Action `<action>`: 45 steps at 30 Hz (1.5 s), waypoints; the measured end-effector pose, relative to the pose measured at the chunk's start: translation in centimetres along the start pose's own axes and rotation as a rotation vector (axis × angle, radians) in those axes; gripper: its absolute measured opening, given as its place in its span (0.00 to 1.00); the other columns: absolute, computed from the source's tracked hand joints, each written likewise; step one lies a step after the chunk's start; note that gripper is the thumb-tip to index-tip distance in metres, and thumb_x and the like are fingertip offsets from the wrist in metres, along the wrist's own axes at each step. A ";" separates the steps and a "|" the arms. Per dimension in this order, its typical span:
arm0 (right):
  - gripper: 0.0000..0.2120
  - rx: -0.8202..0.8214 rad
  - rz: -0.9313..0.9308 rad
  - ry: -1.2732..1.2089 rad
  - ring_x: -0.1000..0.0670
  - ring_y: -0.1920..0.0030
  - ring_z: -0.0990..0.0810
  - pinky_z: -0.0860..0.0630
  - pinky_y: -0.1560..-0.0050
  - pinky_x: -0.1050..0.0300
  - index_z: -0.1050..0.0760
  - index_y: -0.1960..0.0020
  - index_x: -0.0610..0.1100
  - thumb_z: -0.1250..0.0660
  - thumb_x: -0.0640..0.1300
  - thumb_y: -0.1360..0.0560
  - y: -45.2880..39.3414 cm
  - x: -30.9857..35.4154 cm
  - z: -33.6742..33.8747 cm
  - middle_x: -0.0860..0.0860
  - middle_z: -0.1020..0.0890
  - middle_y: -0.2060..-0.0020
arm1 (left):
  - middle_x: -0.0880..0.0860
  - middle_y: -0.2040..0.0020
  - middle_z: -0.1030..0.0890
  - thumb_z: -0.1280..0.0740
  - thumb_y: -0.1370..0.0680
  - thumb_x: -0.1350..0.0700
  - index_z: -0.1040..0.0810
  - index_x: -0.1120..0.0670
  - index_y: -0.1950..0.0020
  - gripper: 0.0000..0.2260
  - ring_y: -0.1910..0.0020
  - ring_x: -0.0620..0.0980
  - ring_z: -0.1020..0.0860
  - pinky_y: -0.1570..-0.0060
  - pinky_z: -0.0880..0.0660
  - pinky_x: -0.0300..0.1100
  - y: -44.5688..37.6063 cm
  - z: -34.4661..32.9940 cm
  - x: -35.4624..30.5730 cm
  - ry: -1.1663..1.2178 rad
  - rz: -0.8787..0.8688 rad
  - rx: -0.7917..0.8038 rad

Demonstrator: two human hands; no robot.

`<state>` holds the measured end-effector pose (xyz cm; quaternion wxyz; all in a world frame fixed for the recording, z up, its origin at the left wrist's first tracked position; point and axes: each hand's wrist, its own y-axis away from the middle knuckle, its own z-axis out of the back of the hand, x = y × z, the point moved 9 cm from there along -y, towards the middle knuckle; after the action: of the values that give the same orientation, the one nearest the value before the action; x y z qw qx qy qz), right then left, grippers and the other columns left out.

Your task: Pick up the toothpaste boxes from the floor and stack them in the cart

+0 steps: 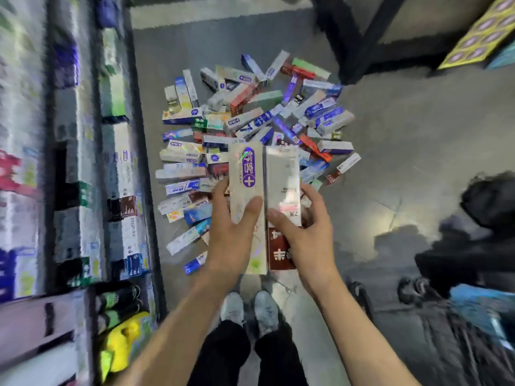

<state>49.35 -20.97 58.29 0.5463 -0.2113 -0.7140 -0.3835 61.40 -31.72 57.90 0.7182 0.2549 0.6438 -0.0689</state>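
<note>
Head view, looking down. Left hand [231,232] grips a long pale holographic toothpaste box with a purple label [246,190], thumb curled over its face. Right hand [303,232] grips a silvery toothpaste box with a dark red near end [282,190], thumb across it. Both boxes are held side by side, touching, above a loose heap of mixed toothpaste boxes [250,121] on the grey floor [390,135]. Blurred stocked shelving [69,162] at left. Grey shoes [248,310] near, below the hands.
</note>
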 end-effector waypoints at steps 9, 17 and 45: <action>0.27 -0.367 0.098 -0.047 0.46 0.53 0.13 0.17 0.54 0.55 0.27 0.33 0.54 0.25 0.35 0.27 14.1 16.9 13.5 0.47 0.13 0.51 | 0.33 0.46 0.19 0.31 0.19 0.54 0.31 0.38 0.31 0.20 0.48 0.34 0.19 0.56 0.25 0.26 12.8 -13.2 -14.8 0.004 -0.016 0.435; 0.28 -0.834 0.201 -0.103 0.48 0.51 0.14 0.19 0.53 0.57 0.30 0.31 0.55 0.28 0.33 0.24 27.0 20.0 27.5 0.49 0.14 0.49 | 0.41 0.44 0.17 0.29 0.21 0.60 0.29 0.45 0.34 0.19 0.45 0.42 0.18 0.47 0.20 0.40 25.9 -28.3 -18.3 -0.055 -0.099 0.843; 0.39 -1.029 -0.231 -0.203 0.63 0.48 0.18 0.22 0.54 0.65 0.38 0.37 0.73 0.20 0.58 0.40 38.7 -5.0 61.8 0.72 0.21 0.47 | 0.26 0.48 0.23 0.22 0.27 0.54 0.34 0.30 0.40 0.28 0.47 0.31 0.22 0.52 0.24 0.33 43.1 -59.9 8.1 -0.804 -0.055 1.446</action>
<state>40.68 51.59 59.09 0.2547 -0.4077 -0.5015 -0.7193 27.81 34.44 59.63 0.5506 0.5938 0.1407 -0.5695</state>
